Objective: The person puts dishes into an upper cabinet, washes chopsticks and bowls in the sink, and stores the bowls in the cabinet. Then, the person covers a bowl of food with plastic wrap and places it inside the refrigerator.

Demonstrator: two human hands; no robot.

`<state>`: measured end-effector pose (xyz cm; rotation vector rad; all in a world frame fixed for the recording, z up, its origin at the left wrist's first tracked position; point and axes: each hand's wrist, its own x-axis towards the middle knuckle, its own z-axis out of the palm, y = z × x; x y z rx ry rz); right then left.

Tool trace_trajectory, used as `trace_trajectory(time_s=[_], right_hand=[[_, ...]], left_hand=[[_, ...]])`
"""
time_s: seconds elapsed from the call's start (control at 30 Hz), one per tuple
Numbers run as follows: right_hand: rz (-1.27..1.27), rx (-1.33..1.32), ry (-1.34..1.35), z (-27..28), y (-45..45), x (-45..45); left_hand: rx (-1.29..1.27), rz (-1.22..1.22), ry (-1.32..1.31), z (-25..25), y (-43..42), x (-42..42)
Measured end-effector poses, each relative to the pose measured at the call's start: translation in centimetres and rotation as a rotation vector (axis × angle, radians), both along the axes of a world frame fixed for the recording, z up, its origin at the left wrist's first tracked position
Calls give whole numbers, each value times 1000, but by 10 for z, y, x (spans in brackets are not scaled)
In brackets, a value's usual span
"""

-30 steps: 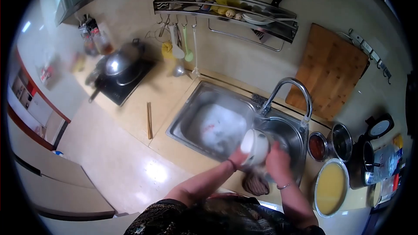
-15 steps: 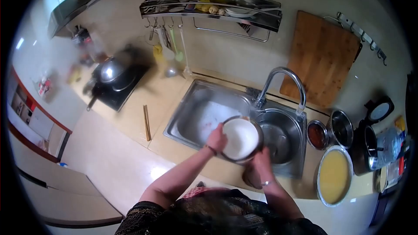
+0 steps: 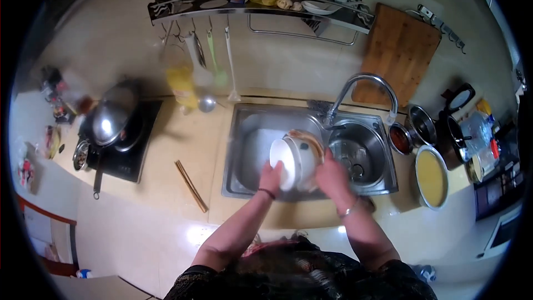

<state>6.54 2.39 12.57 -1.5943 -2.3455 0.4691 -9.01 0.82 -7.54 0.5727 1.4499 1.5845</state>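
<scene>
Over the sink [image 3: 236, 155] I hold a tilted stack of bowls. My left hand [image 3: 270, 176] grips the near left rim of a white bowl [image 3: 285, 161], its fingers closed on the edge. Against that bowl leans another pale bowl [image 3: 304, 158] with a dark mark on its side and a brownish rim. My right hand [image 3: 332, 176] is closed on the right side of the stack; its fingertips are partly hidden and blurred. The left basin, under the stack, holds whitish, foamy water. A curved faucet [image 3: 363, 76] stands behind the two basins.
Chopsticks [image 3: 190, 186] lie on the counter to the left, near a cooktop with a lidded wok [image 3: 108, 125]. On the right are a bowl of yellow liquid [image 3: 431, 178], a small bowl of red contents [image 3: 400, 138] and a metal pot [image 3: 422, 125]. A cutting board [image 3: 397, 53] leans on the wall.
The stack has tipped from facing up to facing left, showing its outer sides, and sits further over the left basin. My head view has turned, so the counter appears more level.
</scene>
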Motion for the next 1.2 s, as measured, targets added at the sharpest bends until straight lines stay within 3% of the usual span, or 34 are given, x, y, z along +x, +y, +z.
trace_trajectory(time_s=[0.07,0.13,0.17,0.23,0.33,0.53,0.57,0.63,0.73,1.2], right_hand=[[-12,57,-140,8,-7,-20],[82,175,-293,19,-16,-35],[103,251,-294,20,-20,-41],[88,288,-358,26,-22,-56],[78,304,-421,34,-19,-72],[92,364,-507,32,0,-91],[98,361,-514,33,4,-94],[108,364,-489,31,8,-93],[113,361,-478,30,10,-96],[163,278,-454,27,34,-89]], left_hand=[[53,6,-48,-13,1,4],[-10,-53,-443,6,3,10],[-4,-67,-451,14,3,11],[131,-144,-787,31,1,10],[137,-240,-871,58,4,-4],[271,-324,-939,48,39,-21],[278,-320,-941,57,39,-23],[254,-192,-1184,71,35,-25],[351,-176,-1255,47,47,-28],[348,-187,-1238,34,53,-15]])
